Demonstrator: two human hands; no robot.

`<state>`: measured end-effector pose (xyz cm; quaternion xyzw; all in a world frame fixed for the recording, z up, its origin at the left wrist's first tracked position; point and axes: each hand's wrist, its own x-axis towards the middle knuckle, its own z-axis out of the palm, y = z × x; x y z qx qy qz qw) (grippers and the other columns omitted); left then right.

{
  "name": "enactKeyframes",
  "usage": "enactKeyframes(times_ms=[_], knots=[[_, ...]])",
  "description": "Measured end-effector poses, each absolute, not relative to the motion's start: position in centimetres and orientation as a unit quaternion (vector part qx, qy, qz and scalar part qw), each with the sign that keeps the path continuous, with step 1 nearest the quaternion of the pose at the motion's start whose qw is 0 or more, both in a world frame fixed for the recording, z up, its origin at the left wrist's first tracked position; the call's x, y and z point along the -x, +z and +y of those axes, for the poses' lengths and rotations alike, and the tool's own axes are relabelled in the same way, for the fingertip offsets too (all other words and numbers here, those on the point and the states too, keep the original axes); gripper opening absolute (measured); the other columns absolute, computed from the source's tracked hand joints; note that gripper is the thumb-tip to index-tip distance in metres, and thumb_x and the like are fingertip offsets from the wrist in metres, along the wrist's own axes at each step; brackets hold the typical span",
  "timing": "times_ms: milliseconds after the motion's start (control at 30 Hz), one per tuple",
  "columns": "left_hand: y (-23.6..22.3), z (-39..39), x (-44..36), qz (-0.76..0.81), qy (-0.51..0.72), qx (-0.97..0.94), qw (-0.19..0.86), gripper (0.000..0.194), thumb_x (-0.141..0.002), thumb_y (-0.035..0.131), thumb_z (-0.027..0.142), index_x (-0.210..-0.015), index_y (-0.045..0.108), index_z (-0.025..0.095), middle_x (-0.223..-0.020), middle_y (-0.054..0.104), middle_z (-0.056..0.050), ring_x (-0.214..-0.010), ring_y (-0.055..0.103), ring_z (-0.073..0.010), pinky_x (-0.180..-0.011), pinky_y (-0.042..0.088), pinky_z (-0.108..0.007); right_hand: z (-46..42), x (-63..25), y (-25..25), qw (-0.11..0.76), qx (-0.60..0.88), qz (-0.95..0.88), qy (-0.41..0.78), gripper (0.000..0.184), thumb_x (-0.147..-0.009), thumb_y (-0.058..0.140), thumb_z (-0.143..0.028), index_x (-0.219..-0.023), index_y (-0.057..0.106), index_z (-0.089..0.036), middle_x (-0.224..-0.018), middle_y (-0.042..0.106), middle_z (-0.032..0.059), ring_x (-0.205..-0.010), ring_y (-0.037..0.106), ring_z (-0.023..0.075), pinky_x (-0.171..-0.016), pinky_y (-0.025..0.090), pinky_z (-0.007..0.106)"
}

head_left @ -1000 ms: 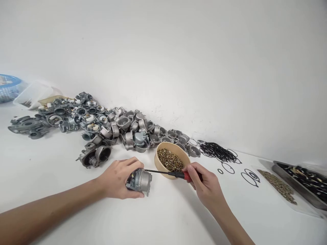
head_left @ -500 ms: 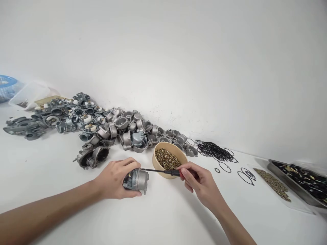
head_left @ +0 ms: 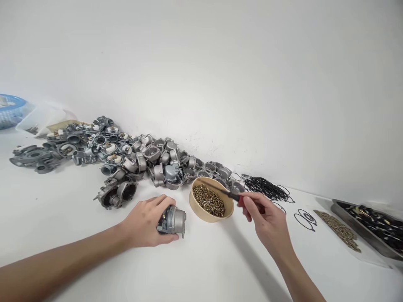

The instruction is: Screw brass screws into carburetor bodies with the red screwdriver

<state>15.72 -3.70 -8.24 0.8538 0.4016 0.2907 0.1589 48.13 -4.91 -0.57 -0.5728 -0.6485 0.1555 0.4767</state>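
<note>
My left hand is wrapped round a grey metal carburetor, its round float bowl facing right, low over the white table. In my right hand is a screwdriver with a red and black handle, pinched by the fingers. Its dark shaft slants up and left over a tan round bowl full of small brass-coloured screws. The tip looks blurred near the bowl's far rim; I cannot tell whether a screw is on it. The carburetor and screwdriver are apart.
Carburetor bodies and float bowls lie heaped along the wall. Two open parts lie nearer. Black rubber rings, a sheet of small brass pieces and a metal tray of black parts are at right. A blue-rimmed basket stands far left.
The screwdriver tip has left the carburetor's upper edge. My right hand has moved right and slightly up, and the shaft now points over the screw bowl. My left hand still holds the carburetor.
</note>
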Motion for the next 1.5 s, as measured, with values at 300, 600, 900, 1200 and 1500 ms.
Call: enactKeyframes(times_ms=[300,600,900,1200,1500], knots=[[-7.0,-3.1,-14.7,0.412,0.224,-0.865,0.177,0.069,-0.071,0.083,0.054,-0.128,0.056,0.028,-0.120,0.074,-0.006,-0.108,0.070,-0.0355,-0.088,0.054,-0.044,-2.3,-49.5,-4.1,0.367,0.590,-0.717,-0.052,0.036,-0.095,0.063,-0.057,-0.106,0.076,-0.026,-0.098,0.079,0.0073,-0.077,0.072,0.0230,-0.066,0.059,0.033],[-7.8,-3.8,-15.9,0.350,0.365,-0.857,0.095,0.060,-0.073,0.078,0.042,-0.128,0.057,0.028,-0.125,0.069,-0.010,-0.091,0.075,-0.0283,-0.067,0.059,-0.036,-4.9,-45.9,-3.3,0.450,0.495,-0.738,-0.092,0.027,-0.092,0.073,-0.040,-0.116,0.073,-0.028,-0.124,0.070,0.0119,-0.113,0.068,0.0319,-0.096,0.059,0.049],[-7.5,-6.5,-18.1,0.280,0.487,-0.826,0.051,0.052,-0.089,0.066,0.035,-0.135,0.042,0.028,-0.123,0.066,-0.013,-0.090,0.075,-0.0258,-0.060,0.060,-0.031,-10.2,-37.6,-7.1,0.468,0.409,-0.633,0.461,0.092,-0.081,0.082,-0.055,-0.154,0.034,-0.029,-0.137,0.061,0.0158,-0.119,0.066,0.0324,-0.099,0.058,0.045],[-8.5,-6.4,-17.1,0.369,0.326,-0.843,0.217,0.070,-0.092,0.066,0.024,-0.152,0.030,0.033,-0.135,0.061,-0.009,-0.077,0.070,-0.0194,-0.072,0.060,-0.038,-6.0,-48.3,0.8,0.529,0.545,-0.648,0.057,0.079,-0.074,0.081,-0.051,-0.140,0.050,-0.021,-0.132,0.061,0.0166,-0.100,0.068,0.0291,-0.083,0.058,0.038],[-8.7,-4.3,-15.4,0.261,0.248,-0.915,0.184,0.016,-0.096,0.056,0.021,-0.108,0.067,0.026,-0.094,0.069,0.000,-0.074,0.069,-0.0175,-0.070,0.050,-0.028,-4.7,-66.2,1.8,0.299,0.838,-0.444,-0.101,0.074,-0.060,0.080,-0.054,-0.117,0.067,-0.008,-0.107,0.071,0.0315,-0.110,0.063,0.0580,-0.089,0.049,0.066]])
